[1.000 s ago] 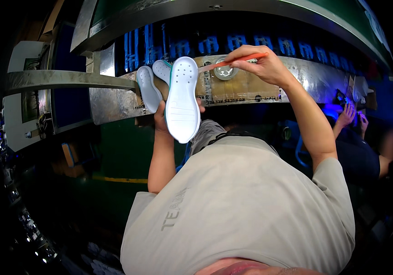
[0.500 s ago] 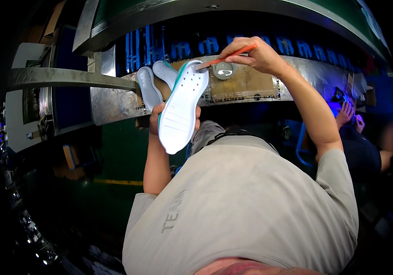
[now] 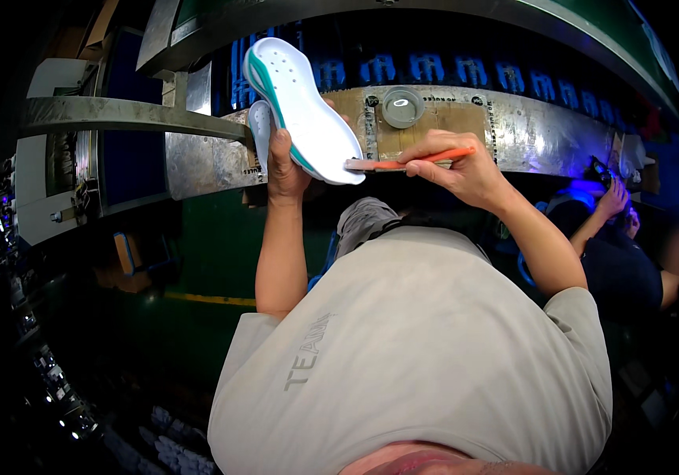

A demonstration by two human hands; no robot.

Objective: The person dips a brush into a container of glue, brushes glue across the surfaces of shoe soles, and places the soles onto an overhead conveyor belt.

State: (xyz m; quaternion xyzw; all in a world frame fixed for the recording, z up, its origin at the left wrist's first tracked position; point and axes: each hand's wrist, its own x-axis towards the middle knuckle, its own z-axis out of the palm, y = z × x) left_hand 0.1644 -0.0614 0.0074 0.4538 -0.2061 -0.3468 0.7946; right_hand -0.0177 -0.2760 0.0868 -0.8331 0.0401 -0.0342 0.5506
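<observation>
My left hand (image 3: 286, 168) grips a white shoe sole (image 3: 316, 123) with a teal side edge, thumb along its left side and the other fingers mostly hidden beneath. The sole is tilted, its end with small holes pointing away to the upper left. In my right hand (image 3: 458, 165) is a brush with an orange handle (image 3: 434, 156), pinched between thumb and fingers. The bristle tip touches the sole's near end, at its right edge. Another pale sole (image 3: 259, 127) lies on the bench, partly covered by the held one.
A round bowl (image 3: 402, 107) with clear liquid stands on cardboard (image 3: 450, 131) on the metal bench (image 3: 205, 162). Blue racks (image 3: 426, 70) line the back. A metal bar (image 3: 134, 115) crosses at left. To the right, another person's hands (image 3: 613, 198) work under bluish light.
The held sole has moved away from me and turned, its holed end swinging left. The brush has shifted from the holed end to the near end, as my right hand came closer to me.
</observation>
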